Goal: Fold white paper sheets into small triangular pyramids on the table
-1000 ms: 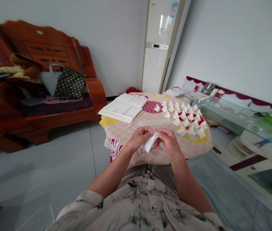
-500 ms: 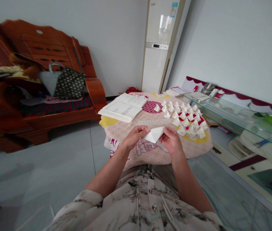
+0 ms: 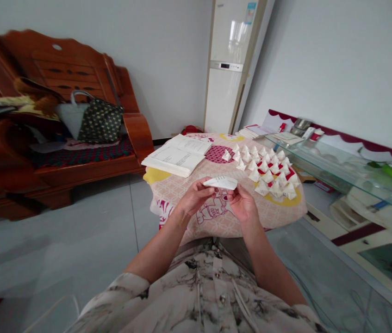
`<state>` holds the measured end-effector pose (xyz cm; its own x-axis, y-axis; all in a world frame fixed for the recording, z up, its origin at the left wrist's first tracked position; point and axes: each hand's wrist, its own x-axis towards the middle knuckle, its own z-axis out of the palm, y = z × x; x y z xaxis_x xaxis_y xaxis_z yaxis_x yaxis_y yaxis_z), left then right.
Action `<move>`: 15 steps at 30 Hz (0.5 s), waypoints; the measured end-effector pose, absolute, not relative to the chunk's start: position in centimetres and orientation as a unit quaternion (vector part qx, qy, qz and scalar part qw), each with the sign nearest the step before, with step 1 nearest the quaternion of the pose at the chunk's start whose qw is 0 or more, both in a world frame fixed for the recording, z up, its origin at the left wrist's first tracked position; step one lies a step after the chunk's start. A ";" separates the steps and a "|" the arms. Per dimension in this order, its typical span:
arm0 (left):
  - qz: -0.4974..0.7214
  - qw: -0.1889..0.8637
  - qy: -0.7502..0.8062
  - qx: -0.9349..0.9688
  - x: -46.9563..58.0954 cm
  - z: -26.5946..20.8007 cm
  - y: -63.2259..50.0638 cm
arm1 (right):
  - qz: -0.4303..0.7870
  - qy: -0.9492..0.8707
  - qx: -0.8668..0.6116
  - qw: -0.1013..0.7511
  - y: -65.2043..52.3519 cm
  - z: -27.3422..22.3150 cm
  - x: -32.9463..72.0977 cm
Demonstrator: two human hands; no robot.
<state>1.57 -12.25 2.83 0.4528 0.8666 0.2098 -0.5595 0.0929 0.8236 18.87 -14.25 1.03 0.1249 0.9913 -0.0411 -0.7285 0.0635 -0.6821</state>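
A small piece of folded white paper (image 3: 221, 182) is held up over the near part of the cloth-covered table (image 3: 168, 194). My left hand (image 3: 197, 195) pinches its left end, and my right hand (image 3: 241, 200) grips the right end between thumb and fingers. Faint print shows on the paper, which is tilted so that it looks like a narrow, slightly curved strip. Several folded white paper shapes (image 3: 268, 176) with pointed tops stand in rows on the table, to the right of my hands. An open book (image 3: 178, 156) lies at the table's far left.
A glass-topped cabinet (image 3: 348, 171) runs along the right, with papers, a metal pot and cups on it. To the left stands a wooden sofa (image 3: 64, 64) holding bags (image 3: 100, 119). Behind the table rises a tall white air conditioner (image 3: 224, 97).
The paper, seen as a downward-pointing triangle before, is now tipped to a narrow strip with print showing. Both hands have turned slightly with it.
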 end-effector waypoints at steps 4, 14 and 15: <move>0.510 0.714 0.171 0.448 1.7 3.1 -12.4 | 0.638 -0.258 -0.262 0.676 -14.5 0.8 18.3; 0.458 0.635 0.202 0.588 0.5 4.4 -12.5 | 0.435 -0.374 -0.479 0.664 -15.2 1.5 19.5; 0.441 0.623 0.206 0.612 0.5 4.4 -12.5 | 0.403 -0.386 -0.485 0.674 -15.4 2.0 19.7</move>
<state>0.53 -12.52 4.41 0.5261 0.8021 0.2826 -0.2975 -0.1377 0.9447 19.73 -15.44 1.99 0.3773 0.9170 0.1295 -0.1686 0.2055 -0.9640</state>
